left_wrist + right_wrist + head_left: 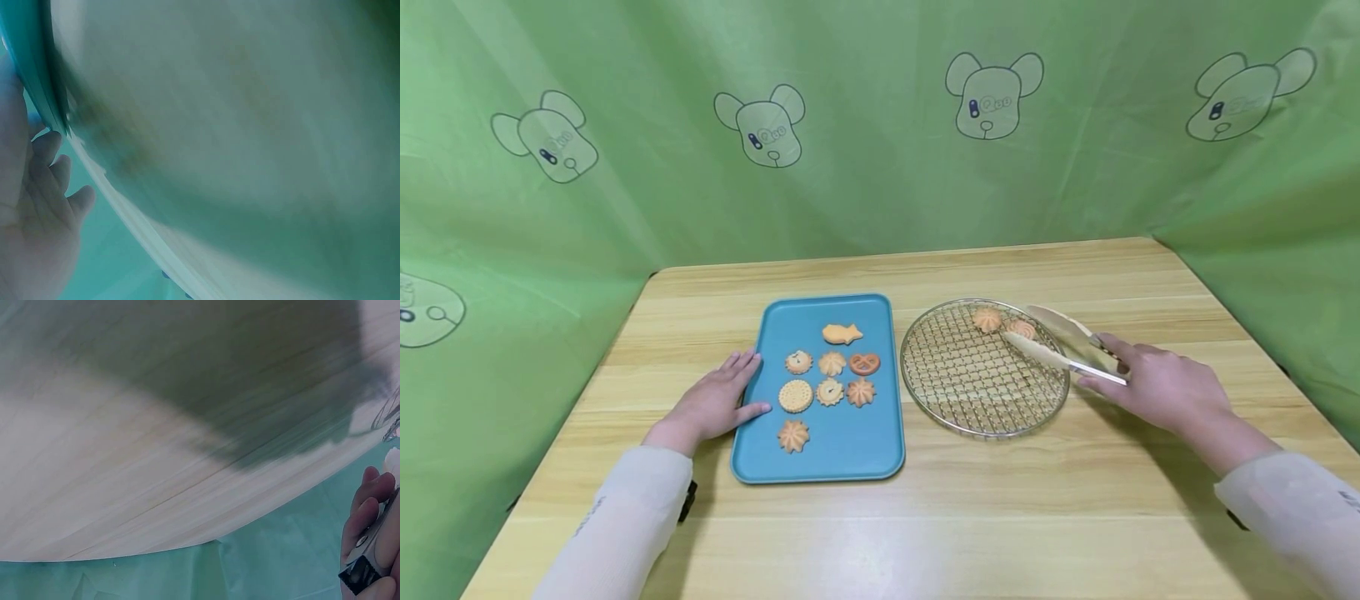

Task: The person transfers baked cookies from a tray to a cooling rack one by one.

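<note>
My left hand [718,396] rests at the left rim of a blue tray [850,458], its thumb over the edge. In the left wrist view the fingers of that hand [44,206] lie along the tray's side. Food tongs [1037,347] with pale tips are gripped in my right hand [1165,387]. Their spread tips stand on either side of a swirl cookie [1021,329] on the round wire rack [977,375]. A flower-shaped cookie [987,319] lies just left of it. At the edge of the right wrist view, fingers [362,522] curl round the tongs' handle [369,550].
Several cookies sit on the tray, among them a fish-shaped cookie [842,333], a pretzel [864,363] and a round cookie [795,396]. Tray and rack stand side by side on a wooden table [925,533]. Green curtain [880,192] surrounds the table's back and sides.
</note>
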The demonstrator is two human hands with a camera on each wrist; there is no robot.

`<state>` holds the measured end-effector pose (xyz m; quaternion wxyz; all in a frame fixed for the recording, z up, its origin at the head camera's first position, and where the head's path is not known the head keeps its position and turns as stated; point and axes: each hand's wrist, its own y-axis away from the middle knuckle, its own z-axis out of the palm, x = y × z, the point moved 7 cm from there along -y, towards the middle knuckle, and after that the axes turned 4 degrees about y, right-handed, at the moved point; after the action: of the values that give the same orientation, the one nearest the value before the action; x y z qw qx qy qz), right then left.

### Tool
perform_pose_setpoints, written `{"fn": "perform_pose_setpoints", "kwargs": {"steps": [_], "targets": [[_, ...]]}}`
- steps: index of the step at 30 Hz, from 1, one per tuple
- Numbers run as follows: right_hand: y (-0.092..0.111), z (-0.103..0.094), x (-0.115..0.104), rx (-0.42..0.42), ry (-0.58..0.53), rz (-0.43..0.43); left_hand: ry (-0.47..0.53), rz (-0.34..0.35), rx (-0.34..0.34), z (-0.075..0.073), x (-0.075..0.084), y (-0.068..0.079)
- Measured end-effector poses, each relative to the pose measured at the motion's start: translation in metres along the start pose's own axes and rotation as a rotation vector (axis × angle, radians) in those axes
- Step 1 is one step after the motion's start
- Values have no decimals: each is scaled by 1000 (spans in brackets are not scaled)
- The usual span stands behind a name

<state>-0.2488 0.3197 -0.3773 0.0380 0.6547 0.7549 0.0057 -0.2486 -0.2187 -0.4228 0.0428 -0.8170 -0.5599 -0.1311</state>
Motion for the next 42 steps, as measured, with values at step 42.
{"fn": "perform_pose_setpoints", "kwargs": {"steps": [42], "targets": [[-14,-5,-69,95,-20,-140,4,-9,-2,-1,0,0]]}}
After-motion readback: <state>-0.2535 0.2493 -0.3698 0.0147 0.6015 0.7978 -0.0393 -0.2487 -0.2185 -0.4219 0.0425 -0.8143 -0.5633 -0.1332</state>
